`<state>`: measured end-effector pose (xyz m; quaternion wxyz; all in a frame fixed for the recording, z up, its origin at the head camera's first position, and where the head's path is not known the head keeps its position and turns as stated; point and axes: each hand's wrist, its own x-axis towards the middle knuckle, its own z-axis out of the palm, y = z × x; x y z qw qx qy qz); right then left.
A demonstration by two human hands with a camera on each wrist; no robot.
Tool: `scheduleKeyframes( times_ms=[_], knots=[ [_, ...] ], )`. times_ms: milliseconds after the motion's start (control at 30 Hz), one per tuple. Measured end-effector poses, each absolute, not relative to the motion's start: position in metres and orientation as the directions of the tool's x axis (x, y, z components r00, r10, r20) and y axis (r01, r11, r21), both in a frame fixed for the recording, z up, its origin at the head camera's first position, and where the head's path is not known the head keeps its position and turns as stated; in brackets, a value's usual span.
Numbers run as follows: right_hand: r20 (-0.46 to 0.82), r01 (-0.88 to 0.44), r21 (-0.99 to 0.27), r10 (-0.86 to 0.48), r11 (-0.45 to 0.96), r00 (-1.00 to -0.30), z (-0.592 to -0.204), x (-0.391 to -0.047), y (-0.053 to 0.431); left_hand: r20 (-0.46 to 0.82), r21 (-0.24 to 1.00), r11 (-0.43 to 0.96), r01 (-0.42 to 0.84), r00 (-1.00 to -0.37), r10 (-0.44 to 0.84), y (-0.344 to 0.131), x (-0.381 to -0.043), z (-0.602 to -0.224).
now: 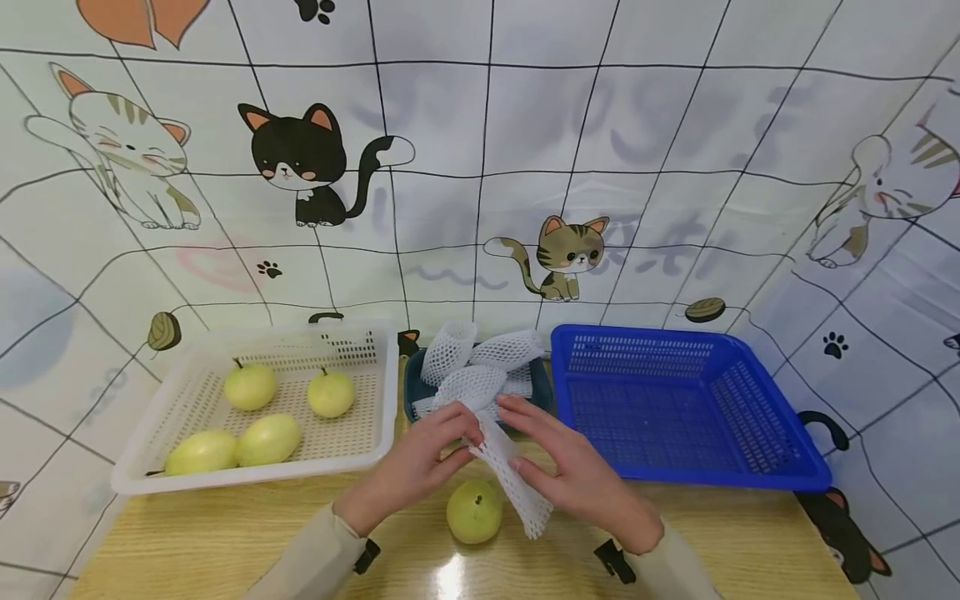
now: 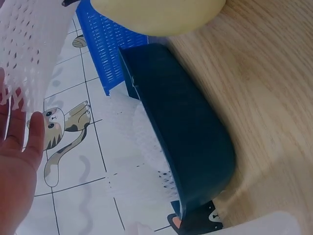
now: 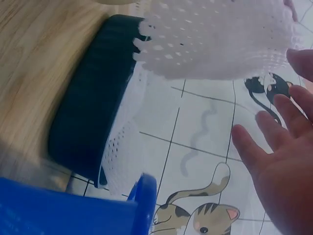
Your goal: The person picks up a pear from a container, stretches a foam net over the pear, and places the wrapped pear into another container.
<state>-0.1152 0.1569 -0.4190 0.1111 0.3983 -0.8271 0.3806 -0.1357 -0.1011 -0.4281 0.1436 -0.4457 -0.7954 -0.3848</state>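
Observation:
A white foam fruit net (image 1: 517, 487) hangs slanting between both hands, its lower end free above the table. My left hand (image 1: 420, 458) pinches its upper end between thumb and fingers. On the net's other side is my right hand (image 1: 573, 475), fingers extended and apart, thumb close against the mesh; whether it touches cannot be told. The right wrist view shows these right fingers (image 3: 274, 137) spread. Just below the hands a yellow-green pear (image 1: 475, 512) sits on the table, stem up. Behind them, a dark green basket (image 2: 186, 127) holds several more foam nets (image 1: 471, 386).
At the left, a white basket (image 1: 258, 477) contains several pears (image 1: 250, 387). A blue basket (image 1: 697, 408) stands at the right. The wooden table (image 1: 225, 542) meets a cat-patterned cloth backdrop (image 1: 450, 208) behind the baskets and along both sides.

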Motion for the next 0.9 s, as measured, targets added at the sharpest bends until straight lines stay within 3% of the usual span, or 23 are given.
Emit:
scheduleKeyframes(
  times_ms=[133,367,600,767,900],
  knots=[
    [0.503,-0.766,-0.522,-0.590,0.375,-0.631,-0.421,-0.116,0.152,0.569,0.489,0.312,0.815,-0.569,0.594,-0.100,-0.134,-0.428],
    [0.652,-0.862,-0.343,-0.566,0.373,-0.505,-0.427,-0.119,0.142,0.588,0.540,0.274,0.796,-0.589,0.553,-0.096,-0.132,-0.433],
    [0.755,-0.902,-0.255,-0.512,0.348,-0.411,-0.431,-0.120,0.136,0.619,0.553,0.243,0.797,-0.588,0.520,-0.094,-0.132,-0.438],
    [0.777,-0.905,-0.326,-0.468,0.272,-0.421,-0.433,-0.117,0.135,0.571,0.613,0.271,0.742,-0.653,0.498,-0.097,-0.128,-0.440],
    [0.753,-0.854,-0.491,-0.409,0.174,-0.516,-0.435,-0.113,0.136,0.491,0.711,0.265,0.651,-0.730,0.477,-0.098,-0.124,-0.442]
  ],
)
